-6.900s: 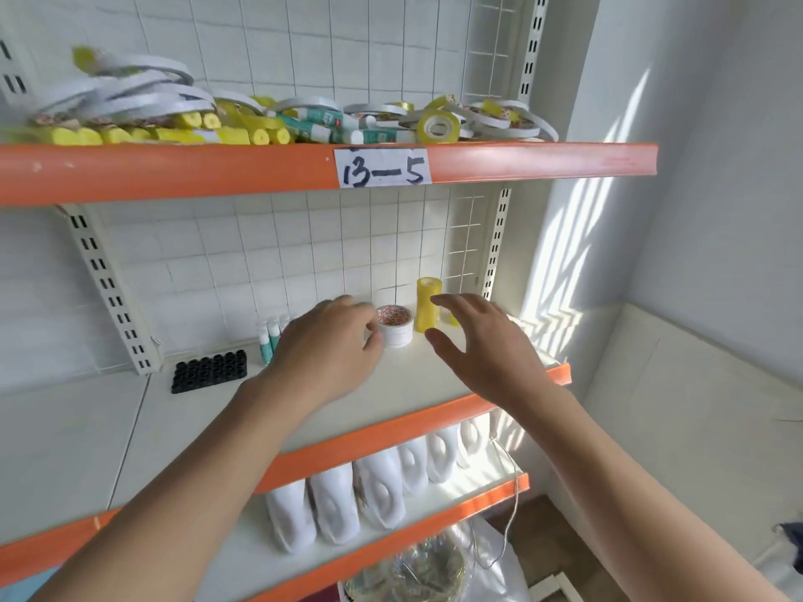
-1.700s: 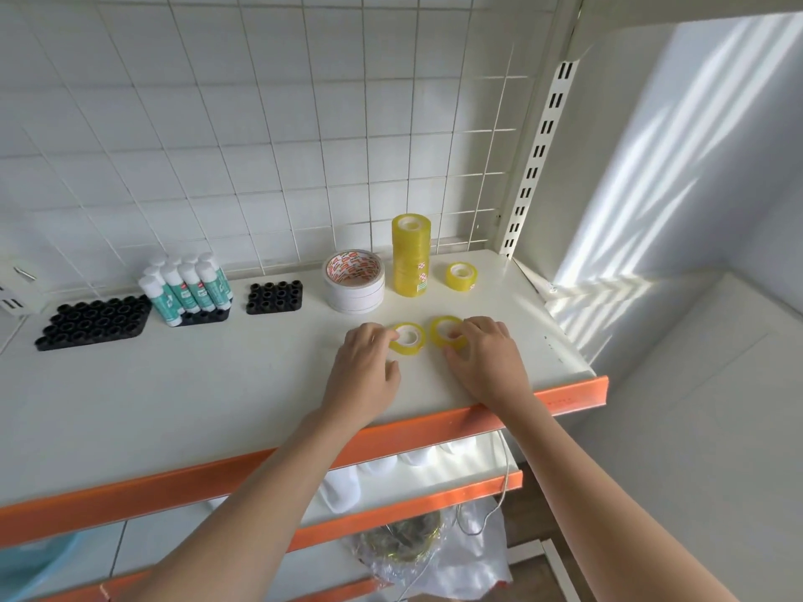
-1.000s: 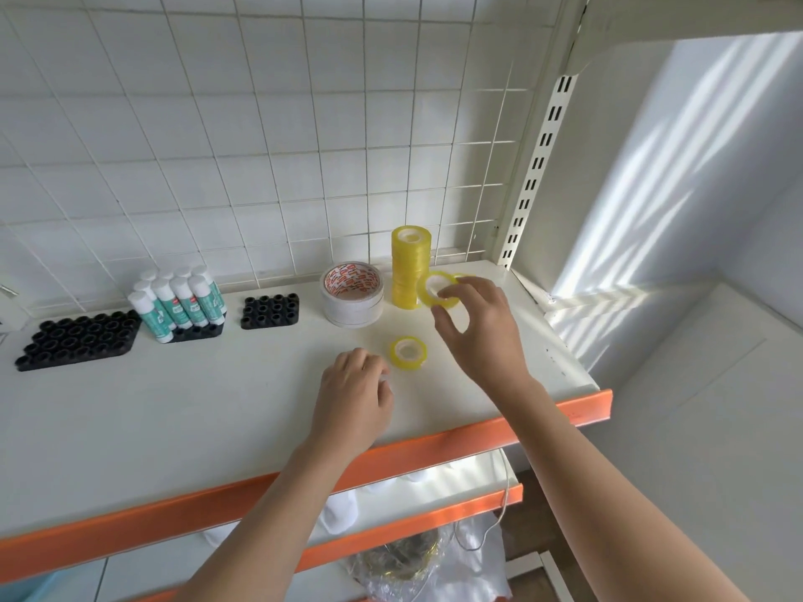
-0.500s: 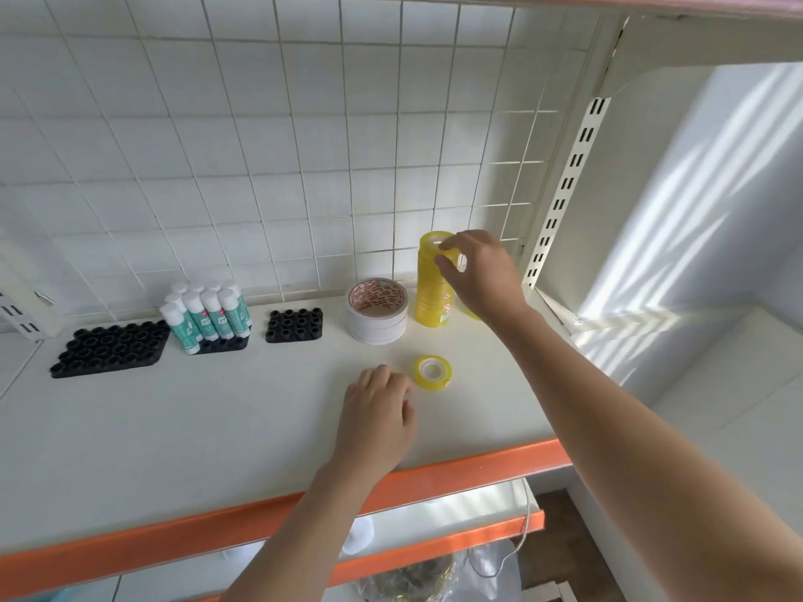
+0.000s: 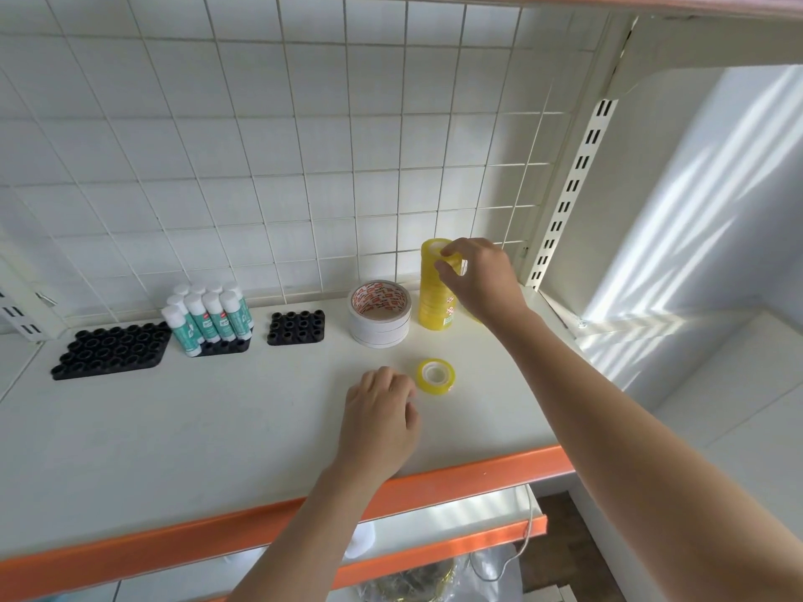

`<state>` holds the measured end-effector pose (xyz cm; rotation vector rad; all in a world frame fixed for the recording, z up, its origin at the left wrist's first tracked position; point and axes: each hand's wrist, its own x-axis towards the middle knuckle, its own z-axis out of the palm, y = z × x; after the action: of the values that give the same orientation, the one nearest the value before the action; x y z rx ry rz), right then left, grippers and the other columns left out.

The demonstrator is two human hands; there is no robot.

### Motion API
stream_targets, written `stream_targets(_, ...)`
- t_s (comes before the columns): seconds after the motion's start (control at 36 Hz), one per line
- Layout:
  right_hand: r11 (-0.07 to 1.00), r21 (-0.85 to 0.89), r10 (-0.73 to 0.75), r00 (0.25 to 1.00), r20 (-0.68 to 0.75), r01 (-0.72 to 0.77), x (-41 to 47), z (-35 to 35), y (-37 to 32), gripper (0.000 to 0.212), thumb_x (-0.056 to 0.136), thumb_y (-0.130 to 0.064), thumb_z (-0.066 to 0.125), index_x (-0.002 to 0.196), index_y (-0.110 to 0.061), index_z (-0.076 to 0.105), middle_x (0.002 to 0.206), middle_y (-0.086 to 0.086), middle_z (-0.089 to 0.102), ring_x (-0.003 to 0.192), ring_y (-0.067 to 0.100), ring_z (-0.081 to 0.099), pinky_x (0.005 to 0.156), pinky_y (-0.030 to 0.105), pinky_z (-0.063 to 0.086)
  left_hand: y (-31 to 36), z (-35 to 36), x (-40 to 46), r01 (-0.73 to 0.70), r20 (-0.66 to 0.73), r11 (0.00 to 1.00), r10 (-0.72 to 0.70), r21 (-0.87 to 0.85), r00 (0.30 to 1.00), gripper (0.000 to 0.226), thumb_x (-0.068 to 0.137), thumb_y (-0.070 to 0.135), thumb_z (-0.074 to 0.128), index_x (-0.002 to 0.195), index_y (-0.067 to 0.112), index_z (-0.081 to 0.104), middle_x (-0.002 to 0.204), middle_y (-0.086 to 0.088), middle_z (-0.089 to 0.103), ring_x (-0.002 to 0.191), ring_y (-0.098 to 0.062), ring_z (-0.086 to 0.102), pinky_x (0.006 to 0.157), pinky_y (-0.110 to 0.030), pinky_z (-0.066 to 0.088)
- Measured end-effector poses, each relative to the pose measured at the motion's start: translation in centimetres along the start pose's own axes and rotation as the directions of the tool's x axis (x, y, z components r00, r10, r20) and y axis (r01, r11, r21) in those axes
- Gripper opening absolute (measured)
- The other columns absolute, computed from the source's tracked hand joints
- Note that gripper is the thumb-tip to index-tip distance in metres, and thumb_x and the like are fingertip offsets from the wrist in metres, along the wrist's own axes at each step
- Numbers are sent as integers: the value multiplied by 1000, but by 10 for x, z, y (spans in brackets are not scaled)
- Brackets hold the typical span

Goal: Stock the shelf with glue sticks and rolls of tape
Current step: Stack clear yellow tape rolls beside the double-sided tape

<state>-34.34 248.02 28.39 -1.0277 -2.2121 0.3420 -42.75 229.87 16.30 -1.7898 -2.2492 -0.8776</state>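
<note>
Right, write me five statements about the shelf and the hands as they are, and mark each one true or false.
1. The right hand grips the top of the tall yellow tape stack. True.
2. The left hand holds the loose yellow tape roll. False: the roll lies flat on the shelf just beside that hand's fingers.
3. The glue sticks stand upright, left of the wide white tape rolls. True.
4. The big black tray is full of glue sticks. False: its holes are empty.
5. The wide white tape rolls sit right of the yellow stack. False: they sit left of it.
</note>
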Motion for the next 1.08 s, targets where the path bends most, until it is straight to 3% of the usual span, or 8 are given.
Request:
stream_targets(0.25,1000,10,10,999,31,-10,-2,-1,-2,27,87,-26,67,109,-10,65,100,11,62,82,21,50,66,26,32,0,1,0,23,21,1000,-23,-7,1000,9,74,16,57,81,21,57,86,5,54,83,-22,52,69,-34,41)
stream_targets(0.44,999,-42,27,999,39,-25,-1,-2,-2,28,88,-31,65,111,-15,63,102,10,62,90,26,57,66,27,34,1,1,0,22,12,1000,-22,-2,1000,9,74,19,52,81,22,57,85,6,53,82,-21,52,70,-32,40)
stream_targets(0.53,996,-88,11,997,71,-4,-3,-3,-3,32,90,-34,64,117,-17,60,116,9,59,101,28,57,68,28,37,1,0,0,25,18,1000,-25,-10,1000,9,73,17,54,81,21,57,86,5,54,82,-22,53,69,-33,40)
stream_targets(0.61,995,-79,-62,997,-42,58,-15,-7,-4,31,89,-29,64,117,-14,61,133,12,49,114,32,54,76,34,47,0,0,-1,28,45,1000,-27,-8,999,10,74,15,58,82,21,57,87,4,54,84,-23,52,71,-34,39)
stream_targets(0.69,985,-71,-167,971,-169,156,-48,-8,-5,21,88,-20,64,107,-11,65,116,9,59,103,33,57,73,39,51,1,0,0,33,52,999,-33,-9,998,9,73,17,54,81,20,57,86,2,54,84,-24,53,70,-35,39)
stream_targets(0.81,986,-49,-161,987,-15,160,-101,7,7,15,88,-22,66,102,-14,67,107,4,62,99,30,58,72,39,52,3,-2,1,34,45,999,-35,9,998,11,72,11,62,81,17,59,85,-1,55,83,-27,54,69,-37,42)
stream_targets(0.92,997,1,-77,987,140,78,-132,21,23,27,87,-35,65,101,-13,69,108,8,63,101,32,60,81,40,52,4,-4,1,30,45,1000,-30,2,999,10,74,12,58,83,16,60,87,-3,56,84,-29,55,70,-38,43)
stream_targets(1.08,998,-43,-35,978,208,45,-137,27,30,36,73,-35,61,99,-12,72,107,13,65,94,41,62,81,50,53,6,-5,1,2,-3,1000,-2,3,1000,13,70,15,52,80,17,59,84,-1,57,79,-29,57,66,-37,44)
